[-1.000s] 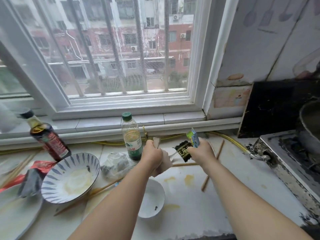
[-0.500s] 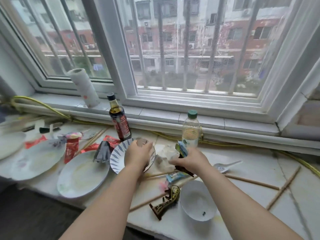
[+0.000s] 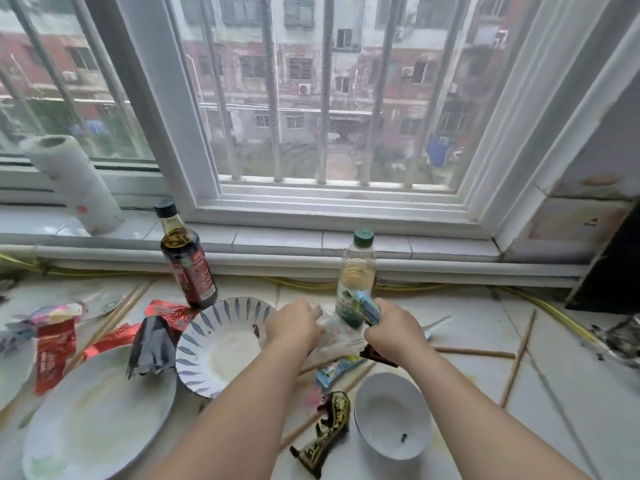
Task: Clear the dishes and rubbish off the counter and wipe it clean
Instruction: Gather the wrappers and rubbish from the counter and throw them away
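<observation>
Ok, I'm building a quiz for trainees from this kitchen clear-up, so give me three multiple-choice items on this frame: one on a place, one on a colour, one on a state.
1. Where does the paper towel roll stand?
A) on the window sill
B) in a sink
C) on the floor

2. What colour is the cap of the clear plastic bottle?
A) black
B) green
C) red

3. What is the right hand doing?
A) lying flat and open
B) curled on nothing
C) gripping snack wrappers

Answers:
1 A, the roll stands on the tiled sill at the left, in front of the glass.
2 B, the cap on top of the clear bottle is plainly green.
3 C, a blue-green wrapper and a dark one stick out of its curled fingers.
</observation>
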